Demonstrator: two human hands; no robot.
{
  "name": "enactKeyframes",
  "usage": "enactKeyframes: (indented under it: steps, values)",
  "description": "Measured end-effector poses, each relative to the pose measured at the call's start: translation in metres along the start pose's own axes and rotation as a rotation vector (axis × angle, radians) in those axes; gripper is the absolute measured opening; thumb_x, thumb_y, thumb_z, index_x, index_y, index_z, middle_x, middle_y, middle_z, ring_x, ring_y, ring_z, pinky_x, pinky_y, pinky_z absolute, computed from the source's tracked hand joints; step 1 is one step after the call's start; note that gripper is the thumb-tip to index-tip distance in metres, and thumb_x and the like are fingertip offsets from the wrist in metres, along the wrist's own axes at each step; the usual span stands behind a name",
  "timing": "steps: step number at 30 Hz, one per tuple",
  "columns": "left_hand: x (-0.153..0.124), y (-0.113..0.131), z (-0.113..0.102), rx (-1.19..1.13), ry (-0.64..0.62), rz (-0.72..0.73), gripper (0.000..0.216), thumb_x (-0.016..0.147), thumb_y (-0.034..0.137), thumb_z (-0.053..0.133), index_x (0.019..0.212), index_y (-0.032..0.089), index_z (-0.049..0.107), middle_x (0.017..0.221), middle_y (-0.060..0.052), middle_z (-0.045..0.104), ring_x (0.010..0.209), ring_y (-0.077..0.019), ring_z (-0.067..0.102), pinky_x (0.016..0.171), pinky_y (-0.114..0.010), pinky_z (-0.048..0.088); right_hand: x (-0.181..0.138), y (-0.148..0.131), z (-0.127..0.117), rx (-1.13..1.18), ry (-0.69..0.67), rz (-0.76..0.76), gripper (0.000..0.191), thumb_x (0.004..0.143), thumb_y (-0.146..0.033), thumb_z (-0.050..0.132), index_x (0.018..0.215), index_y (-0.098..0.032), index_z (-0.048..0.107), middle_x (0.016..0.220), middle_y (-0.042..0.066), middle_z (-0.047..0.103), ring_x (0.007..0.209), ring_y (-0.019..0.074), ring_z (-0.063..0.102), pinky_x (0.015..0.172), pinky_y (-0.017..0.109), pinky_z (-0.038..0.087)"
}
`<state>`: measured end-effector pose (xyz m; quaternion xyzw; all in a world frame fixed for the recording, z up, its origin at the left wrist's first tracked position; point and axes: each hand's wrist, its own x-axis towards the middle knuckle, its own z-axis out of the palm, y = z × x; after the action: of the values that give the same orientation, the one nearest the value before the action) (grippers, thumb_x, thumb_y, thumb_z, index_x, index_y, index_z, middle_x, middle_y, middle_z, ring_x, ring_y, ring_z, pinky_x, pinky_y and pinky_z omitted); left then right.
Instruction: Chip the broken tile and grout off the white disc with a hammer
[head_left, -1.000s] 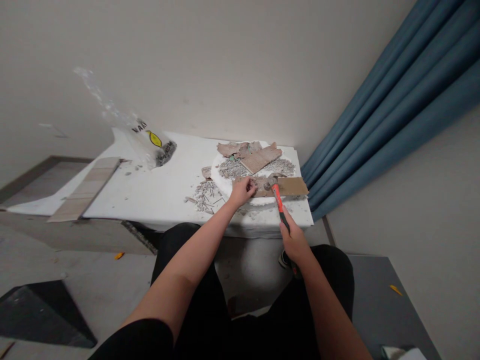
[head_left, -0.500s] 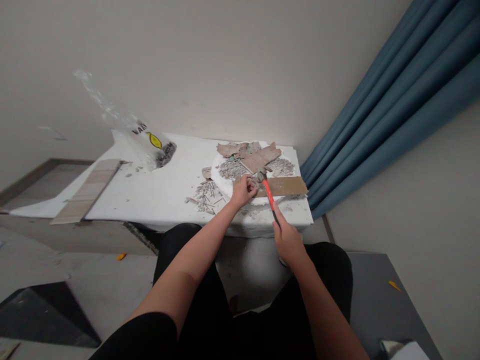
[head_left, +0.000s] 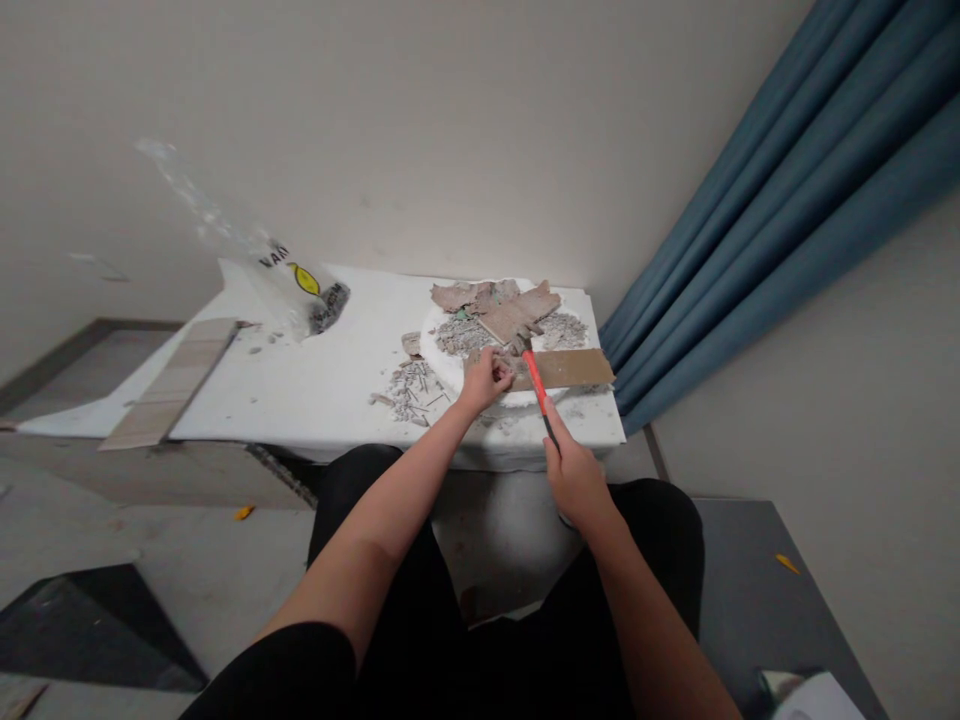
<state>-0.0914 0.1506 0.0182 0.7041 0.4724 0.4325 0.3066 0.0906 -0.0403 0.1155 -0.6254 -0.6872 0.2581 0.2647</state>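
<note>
My right hand (head_left: 574, 478) grips the black end of a red-handled hammer (head_left: 534, 378); its metal head hangs just above a brown tile strip (head_left: 570, 368) lying across a round white foam block (head_left: 442, 362). My left hand (head_left: 486, 378) is closed at the strip's left end, fingers pinched on something too small to make out. Broken brown tile pieces (head_left: 501, 308) and grey rubble lie on the block behind the hammer. A heap of small grey shards (head_left: 412, 388) sits left of my left hand.
A white low platform (head_left: 300, 375) carries everything. A clear plastic bag (head_left: 300, 285) with a yellow mark stands at its back left; a long tile plank (head_left: 169, 380) lies at its left edge. Blue curtains (head_left: 787, 190) hang on the right. A wall is close behind.
The hammer head has lifted off the tile strip and swung a little left and back. My right hand moved up and left with it. My left hand stayed at the strip's left end.
</note>
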Motion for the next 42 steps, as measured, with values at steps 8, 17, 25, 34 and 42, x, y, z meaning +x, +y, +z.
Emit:
enactKeyframes:
  steps: [8,17,25,34,42]
  values:
    - [0.0,0.002,0.0,0.016,0.0,-0.012,0.041,0.08,0.02,0.068,0.114,0.022,0.046,0.076,0.005,0.067,0.066,-0.013,0.063,0.068,-0.026,0.048,-0.001,-0.002,0.002,-0.015,-0.015,0.013,0.067,0.101,-0.029,0.036,0.167,-0.025,0.027,0.111,0.011,0.078,0.094,0.03,0.075,0.085,0.038,0.056]
    - [0.0,0.002,-0.001,0.021,-0.009,-0.005,0.04,0.079,0.018,0.068,0.112,0.022,0.046,0.074,0.006,0.065,0.065,-0.0127,0.061,0.066,-0.025,0.046,0.002,0.001,0.001,-0.031,-0.021,0.002,0.067,0.101,-0.028,0.036,0.167,-0.025,0.028,0.109,0.01,0.079,0.094,0.0291,0.074,0.085,0.037,0.056]
    - [-0.001,-0.001,-0.001,0.05,-0.027,-0.006,0.044,0.078,0.018,0.069,0.116,0.021,0.048,0.073,0.006,0.064,0.067,-0.0141,0.062,0.069,-0.027,0.048,-0.005,-0.002,0.003,-0.085,-0.03,0.018,0.066,0.103,-0.026,0.036,0.168,-0.026,0.024,0.11,0.012,0.078,0.094,0.0286,0.075,0.08,0.035,0.056]
    - [0.009,0.005,-0.049,0.101,0.129,-0.009,0.058,0.075,0.013,0.063,0.13,0.02,0.048,0.102,-0.002,0.071,0.074,-0.0123,0.063,0.075,-0.028,0.053,-0.001,0.015,0.017,-0.072,-0.064,0.06,0.065,0.102,-0.025,0.038,0.167,-0.022,0.029,0.109,0.014,0.078,0.092,0.0285,0.076,0.081,0.036,0.057]
    - [0.003,-0.002,-0.09,0.23,0.209,-0.184,0.038,0.084,0.018,0.057,0.123,0.019,0.054,0.101,-0.004,0.072,0.081,-0.0159,0.067,0.076,-0.028,0.054,0.0,0.023,0.025,-0.026,-0.07,0.075,0.066,0.101,-0.027,0.038,0.166,-0.024,0.031,0.122,0.013,0.076,0.103,0.0301,0.075,0.086,0.039,0.058]
